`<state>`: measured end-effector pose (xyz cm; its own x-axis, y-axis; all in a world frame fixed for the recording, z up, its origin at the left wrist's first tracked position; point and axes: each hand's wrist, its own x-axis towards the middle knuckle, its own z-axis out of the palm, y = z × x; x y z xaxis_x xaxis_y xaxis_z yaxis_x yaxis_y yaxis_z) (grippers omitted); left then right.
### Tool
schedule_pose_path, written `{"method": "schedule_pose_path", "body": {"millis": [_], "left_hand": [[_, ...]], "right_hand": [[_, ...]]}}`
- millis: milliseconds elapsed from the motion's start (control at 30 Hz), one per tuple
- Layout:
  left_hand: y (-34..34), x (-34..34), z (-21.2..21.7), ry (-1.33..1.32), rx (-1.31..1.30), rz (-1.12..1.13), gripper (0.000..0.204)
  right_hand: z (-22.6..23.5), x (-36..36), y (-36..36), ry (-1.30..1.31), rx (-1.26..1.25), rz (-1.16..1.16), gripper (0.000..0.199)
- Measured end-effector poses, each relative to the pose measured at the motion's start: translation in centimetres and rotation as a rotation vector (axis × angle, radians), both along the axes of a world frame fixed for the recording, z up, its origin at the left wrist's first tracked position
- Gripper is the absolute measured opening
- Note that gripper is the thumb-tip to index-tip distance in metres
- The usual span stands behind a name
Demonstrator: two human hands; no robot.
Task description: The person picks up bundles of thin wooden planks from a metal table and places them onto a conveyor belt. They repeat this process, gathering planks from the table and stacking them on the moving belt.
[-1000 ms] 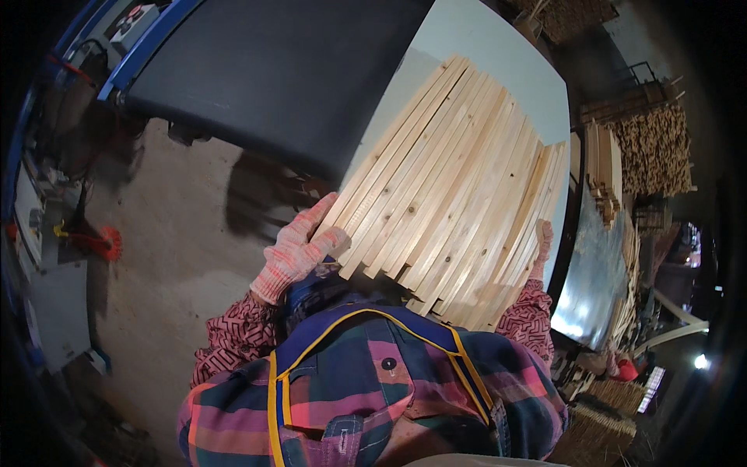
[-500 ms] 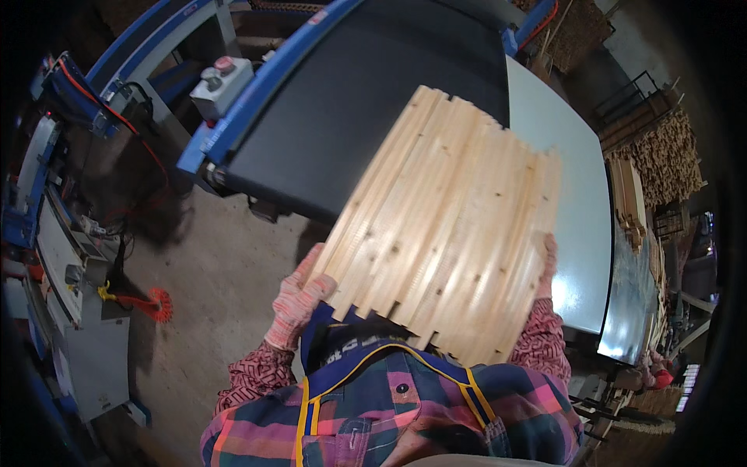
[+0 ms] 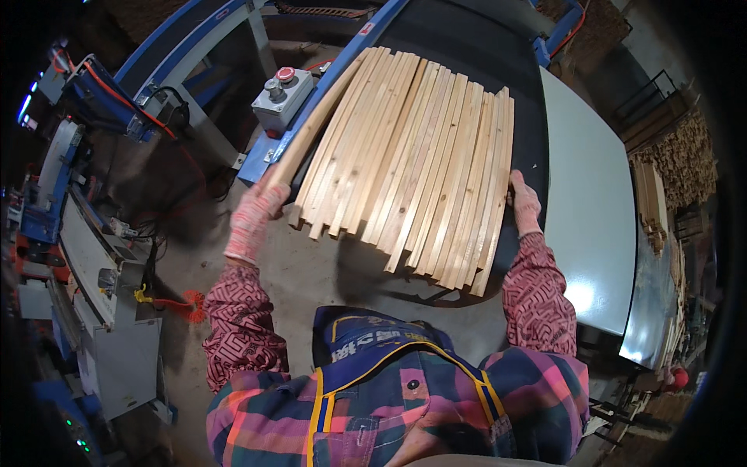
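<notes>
Many narrow pale wooden strips (image 3: 420, 156) lie side by side on the black conveyor belt (image 3: 459, 39), their near ends uneven and jutting past its front edge. At their left, one wooden strip (image 3: 313, 128) stands apart and slanted, its near end in my gloved left hand (image 3: 258, 218), closed around it. My gloved right hand (image 3: 525, 201) is beside the right edge of the strips, slightly apart from them, its fingers loosely bent with nothing seen in them. Patterned red sleeves cover both forearms.
A grey control box (image 3: 282, 101) with a red button sits on the conveyor's blue frame (image 3: 253, 163) at the left. Right of the belt is a pale smooth tabletop (image 3: 587, 210). Stacked wood (image 3: 681, 167) stands farther right; grey machinery (image 3: 117, 350) is at the far left.
The strips, held tilted between both hands before, now rest on the belt, farther forward. My hands have spread; the right has come away, and the leftmost strip has separated from the rest.
</notes>
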<state>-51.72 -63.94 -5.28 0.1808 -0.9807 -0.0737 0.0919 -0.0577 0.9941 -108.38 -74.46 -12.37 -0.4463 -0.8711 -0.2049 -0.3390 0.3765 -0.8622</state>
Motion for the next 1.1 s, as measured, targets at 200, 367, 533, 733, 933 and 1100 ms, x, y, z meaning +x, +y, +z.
{"method": "schedule_pose_path", "body": {"millis": [200,367,533,733,933,1100], "left_hand": [[-0.6,3.1,6.8,0.012,0.102,-0.092,0.053],[-0.2,2.3,6.2,-0.053,0.123,-0.054,0.053],[0.5,1.9,5.4,-0.076,0.104,-0.051,0.054],[1.3,0.9,2.0,-0.109,0.138,0.054,0.048],[2.0,0.5,-0.4,0.015,0.146,0.05,0.055],[1.8,0.5,-0.2,0.094,0.187,0.001,0.055]], "right_hand": [[-3.9,-0.1,3.7,0.118,-0.249,-0.034,0.044],[-4.7,0.8,3.2,0.156,-0.438,0.028,0.046],[-1.6,1.7,4.4,0.019,-0.318,-0.013,0.03],[0.1,1.7,5.1,0.087,-0.244,-0.008,0.036],[-3.0,0.0,3.6,0.434,-0.034,-0.099,0.051],[-4.5,-1.0,3.5,0.265,-0.453,-0.031,0.064]]}}
